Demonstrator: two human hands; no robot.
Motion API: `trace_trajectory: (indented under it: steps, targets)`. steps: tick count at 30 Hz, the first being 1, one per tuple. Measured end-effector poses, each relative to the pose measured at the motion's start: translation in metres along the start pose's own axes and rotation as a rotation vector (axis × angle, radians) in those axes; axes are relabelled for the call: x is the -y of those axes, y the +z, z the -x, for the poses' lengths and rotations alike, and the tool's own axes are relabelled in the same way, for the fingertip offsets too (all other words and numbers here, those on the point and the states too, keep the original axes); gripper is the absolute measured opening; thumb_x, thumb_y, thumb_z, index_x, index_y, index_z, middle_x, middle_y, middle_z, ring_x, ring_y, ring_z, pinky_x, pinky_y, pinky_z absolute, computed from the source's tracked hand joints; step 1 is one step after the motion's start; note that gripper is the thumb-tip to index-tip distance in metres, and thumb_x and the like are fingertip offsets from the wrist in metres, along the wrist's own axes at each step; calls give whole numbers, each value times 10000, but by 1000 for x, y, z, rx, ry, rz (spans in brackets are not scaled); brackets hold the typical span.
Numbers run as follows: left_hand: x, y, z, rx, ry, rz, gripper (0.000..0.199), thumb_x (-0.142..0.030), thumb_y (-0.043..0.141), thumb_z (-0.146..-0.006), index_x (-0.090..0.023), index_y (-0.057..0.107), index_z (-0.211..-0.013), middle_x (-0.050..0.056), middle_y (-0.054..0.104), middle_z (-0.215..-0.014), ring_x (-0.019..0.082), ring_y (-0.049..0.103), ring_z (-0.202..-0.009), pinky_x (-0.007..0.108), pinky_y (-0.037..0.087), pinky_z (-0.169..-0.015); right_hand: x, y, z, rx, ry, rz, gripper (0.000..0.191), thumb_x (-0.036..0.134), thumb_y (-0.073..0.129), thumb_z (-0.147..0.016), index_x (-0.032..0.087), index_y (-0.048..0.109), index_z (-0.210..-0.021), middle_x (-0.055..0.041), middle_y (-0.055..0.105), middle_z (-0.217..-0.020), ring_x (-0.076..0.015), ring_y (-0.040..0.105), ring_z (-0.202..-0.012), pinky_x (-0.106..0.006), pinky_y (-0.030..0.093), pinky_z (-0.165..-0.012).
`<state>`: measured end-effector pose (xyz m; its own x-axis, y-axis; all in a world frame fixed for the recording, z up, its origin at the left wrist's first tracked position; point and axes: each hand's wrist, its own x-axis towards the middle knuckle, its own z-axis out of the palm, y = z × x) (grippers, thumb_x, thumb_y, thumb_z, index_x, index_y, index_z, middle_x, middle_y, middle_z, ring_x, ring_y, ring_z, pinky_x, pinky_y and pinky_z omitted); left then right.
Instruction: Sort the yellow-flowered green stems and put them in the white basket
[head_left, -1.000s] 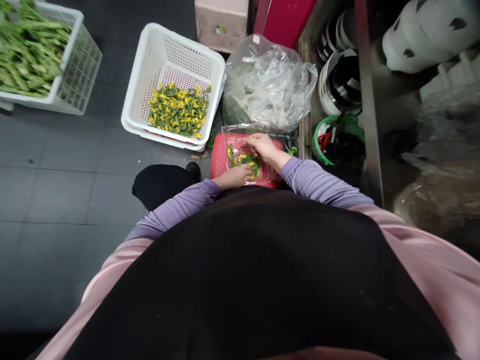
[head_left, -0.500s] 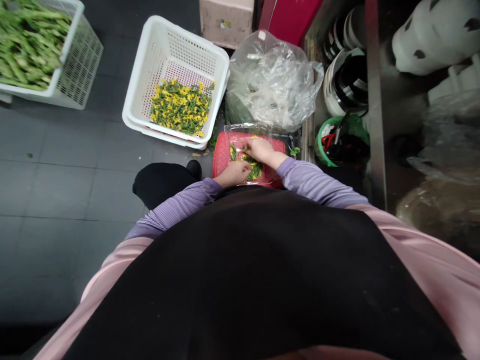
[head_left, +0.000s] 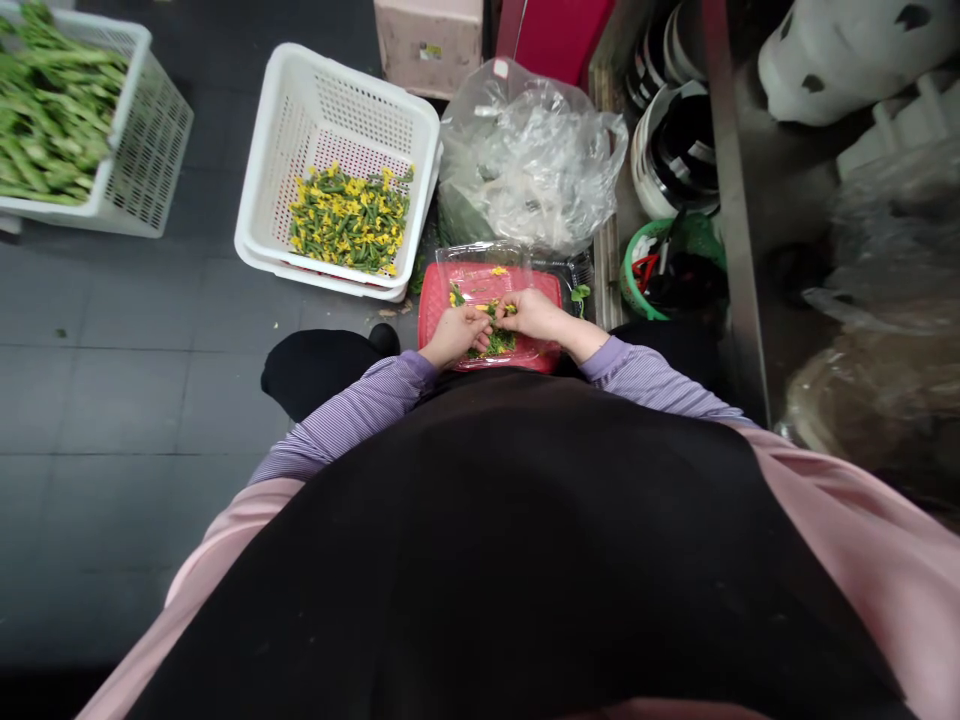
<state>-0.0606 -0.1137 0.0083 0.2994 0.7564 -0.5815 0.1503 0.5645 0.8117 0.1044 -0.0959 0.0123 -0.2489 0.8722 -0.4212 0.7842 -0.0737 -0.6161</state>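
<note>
My left hand point(head_left: 456, 335) and my right hand point(head_left: 534, 314) meet over a clear plastic box point(head_left: 472, 258) that stands on a red surface point(head_left: 431, 310). Inside the box lie small green pieces with yellow blossoms point(head_left: 495, 343). Right thumb and fingers pinch one blossomed piece point(head_left: 511, 308). The left fingers are closed just beside the right fingertips; whatever is between them is too small to make out. Left of the box, a white perforated basket point(head_left: 259, 200) carries a heap of the same green-and-yellow blossoms point(head_left: 349, 220).
A second white basket point(head_left: 150, 150) with thick green stalks point(head_left: 60, 110) stands at far left. Clear plastic bags point(head_left: 532, 160) lie behind the box. On the right are a green bowl point(head_left: 634, 285) with tools, stacked pails point(head_left: 675, 150) and a metal shelf edge point(head_left: 739, 200).
My hands have come closer together, fingertips now meeting over the box. My right hand has moved down slightly. The whole view has shifted a little as the camera moved.
</note>
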Motion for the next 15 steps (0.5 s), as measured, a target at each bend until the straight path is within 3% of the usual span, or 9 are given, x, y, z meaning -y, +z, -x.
trace_trajectory:
  steps: [5,8,10,12,15]
  targets:
    - [4,0,1,56,-2,-39,275,-36,487,-980,-125,541,-726,-49,555,-525,56,544,-409,185,498,-492,-2,-9,3,167,45,-222,30,126,695,-736,140,670,-743,39,552,-598,-82,434,-557,-238,354,-589]
    - [13,-2,-3,72,3,-177,222,-35,484,-959,-122,588,-784,-36,579,-566,76,585,-469,220,545,-559,-7,-21,4,283,83,-499,57,170,664,-750,164,609,-733,55,467,-549,-77,360,-498,-220,271,-494]
    - [20,-5,-7,68,101,-354,188,3,523,-888,-117,667,-895,-4,659,-672,90,644,-578,245,586,-679,-7,-31,3,295,97,-717,67,184,623,-758,177,558,-742,48,462,-584,-74,335,-484,-213,206,-456]
    - [24,-8,-10,79,263,-542,319,29,566,-795,-133,729,-1017,35,741,-869,110,697,-747,263,590,-834,-5,-37,-1,289,95,-858,77,166,605,-747,179,535,-775,33,503,-654,-67,330,-485,-207,184,-445]
    - [24,-10,-10,152,388,-741,412,7,587,-751,-165,776,-1074,54,767,-1090,151,710,-954,271,553,-961,3,-33,-21,261,93,-875,87,175,611,-784,183,542,-836,41,504,-668,-65,309,-475,-199,205,-445]
